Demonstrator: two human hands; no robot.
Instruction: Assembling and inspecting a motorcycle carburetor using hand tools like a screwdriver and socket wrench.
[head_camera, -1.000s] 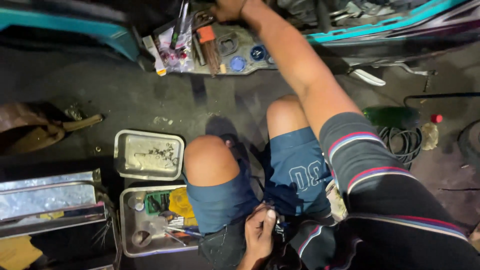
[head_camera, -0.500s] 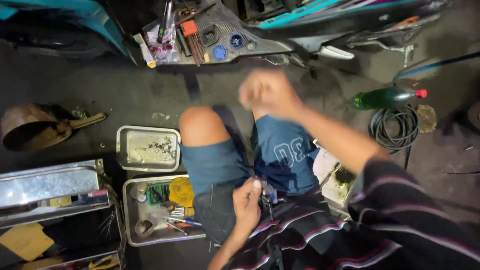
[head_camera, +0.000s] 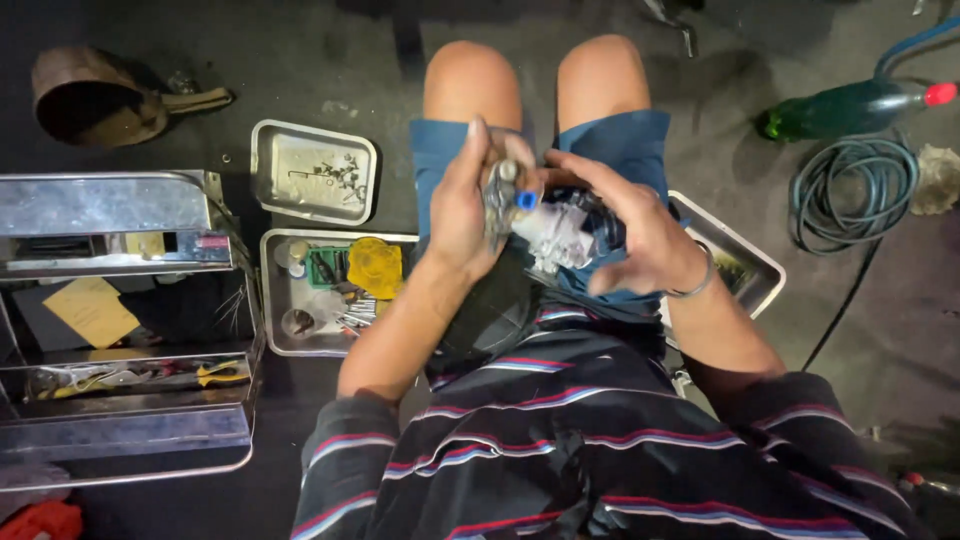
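I sit on the floor with my knees up, in blue shorts and a striped shirt. Over my lap my left hand (head_camera: 470, 205) grips a small metal part (head_camera: 500, 195) with a blue tip. My right hand (head_camera: 635, 225), a metal bangle on its wrist, holds a crumpled white rag (head_camera: 560, 235) beside that part. The two hands almost touch.
Left of my thigh lie a small metal tray (head_camera: 268, 165) with screws and a larger tray (head_camera: 272, 300) holding a yellow piece and tools. An open metal toolbox (head_camera: 110, 200) stands far left. A green bottle (head_camera: 850, 105), a coiled hose (head_camera: 850, 190) and another tray (head_camera: 755, 265) lie right.
My right arm came back from the vehicle ahead down to my lap. My view dropped from the vehicle to my hands. My left hand rose with the metal part.
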